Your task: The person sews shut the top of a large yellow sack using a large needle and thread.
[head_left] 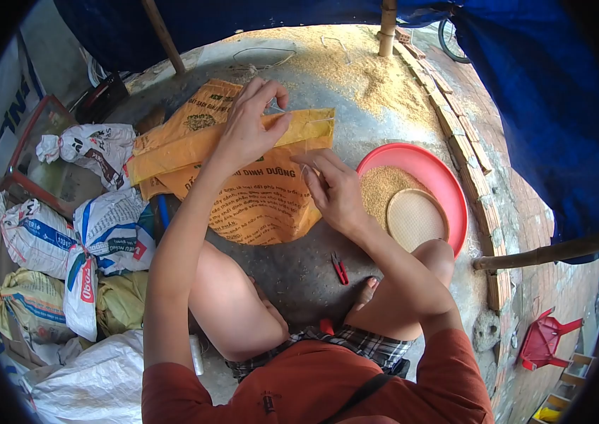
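Note:
An orange printed sack (257,205) lies in front of my knees, its top edge folded over into a lighter yellow band (236,145). My left hand (253,120) is above that band, fingers curled and pinching a thin pale thread (276,108). My right hand (331,187) is pinched at the sack's right side, where thread runs down from the band to the fingertips; whether a needle is there is too small to tell. Red-handled snips (340,269) rest on the floor between my feet.
To the right is a red round tray (448,191) with grain and a shallow round sieve (417,220). Filled white sacks (109,226) crowd the left. Grain (391,92) is spread ahead beside a brick edging (465,152). A bamboo pole (543,252) juts in at right.

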Available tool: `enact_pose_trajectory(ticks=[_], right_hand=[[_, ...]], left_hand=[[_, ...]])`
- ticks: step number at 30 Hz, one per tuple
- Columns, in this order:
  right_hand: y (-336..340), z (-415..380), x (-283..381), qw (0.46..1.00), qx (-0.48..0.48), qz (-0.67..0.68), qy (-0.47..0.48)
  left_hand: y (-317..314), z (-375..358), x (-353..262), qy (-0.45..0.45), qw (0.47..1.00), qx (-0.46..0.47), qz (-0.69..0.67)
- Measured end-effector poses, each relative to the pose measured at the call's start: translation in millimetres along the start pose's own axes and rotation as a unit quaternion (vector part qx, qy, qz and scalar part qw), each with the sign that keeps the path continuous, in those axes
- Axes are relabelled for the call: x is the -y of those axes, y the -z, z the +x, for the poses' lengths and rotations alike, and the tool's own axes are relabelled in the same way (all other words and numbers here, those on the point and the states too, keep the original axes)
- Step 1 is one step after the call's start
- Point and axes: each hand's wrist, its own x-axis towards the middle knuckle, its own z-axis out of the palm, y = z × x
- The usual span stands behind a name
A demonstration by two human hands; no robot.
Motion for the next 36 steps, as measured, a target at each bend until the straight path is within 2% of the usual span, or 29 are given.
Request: enact_pose_trajectory(ticks=[3, 6, 9, 11, 16, 19, 21, 22, 24, 26, 31, 33, 34, 35, 36], right_hand=[[5, 1, 6, 1.0, -0.012, -0.001, -0.022], [8, 2, 2, 0.999, -0.053, -0.001, -0.006], [12, 3, 6, 0.999, -0.04, 0.008, 0.003], [7, 1, 2, 0.999, -0.033, 0.009, 0.017], [7, 2, 1, 0.999, -0.029, 0.019, 0.031], [10, 4, 4, 1.0, -0.008, 0.016, -0.017], [8, 7, -4, 0.997, -0.05, 0.011, 0.064], [9, 6, -5, 0.997, -0.05, 0.01, 0.064], [11, 5, -6, 0.999, -0.029, 0.022, 0.031], [12, 4, 2, 0.999, -0.016, 0.022, 0.03], [14, -1, 2, 0.999, 0.025, 0.015, 0.026], [20, 8, -2, 0.99, -0.083, -0.108, 0.041], [23, 13, -14, 0.986, -0.131, -0.096, 0.035], [29, 17, -19, 0.985, -0.156, -0.064, -0.034], [33, 22, -34, 0.984, -0.161, -0.038, -0.061]], left_hand=[[2, -2, 5, -0.019, 1.0, -0.004, -0.014], [6, -8, -7, -0.042, 0.997, 0.038, 0.046], [0, -11, -16, -0.083, 0.993, 0.015, 0.081], [-3, -13, -16, -0.112, 0.991, 0.037, 0.062], [3, -15, -15, -0.089, 0.992, 0.06, 0.069], [4, -18, -13, -0.089, 0.991, 0.063, 0.072], [2, -19, -13, -0.088, 0.991, 0.064, 0.073], [-1, -19, -15, -0.09, 0.993, 0.038, 0.064], [-5, -20, -18, -0.092, 0.994, 0.01, 0.056], [-6, -21, -20, -0.106, 0.991, 0.043, 0.075], [-8, -20, -14, -0.116, 0.991, 0.034, 0.062], [-5, -19, -12, -0.108, 0.992, 0.028, 0.05], [-3, -19, -10, -0.088, 0.995, 0.022, 0.034], [-1, -18, -9, -0.069, 0.997, 0.016, 0.018], [0, -18, -8, -0.07, 0.997, 0.015, 0.017]])
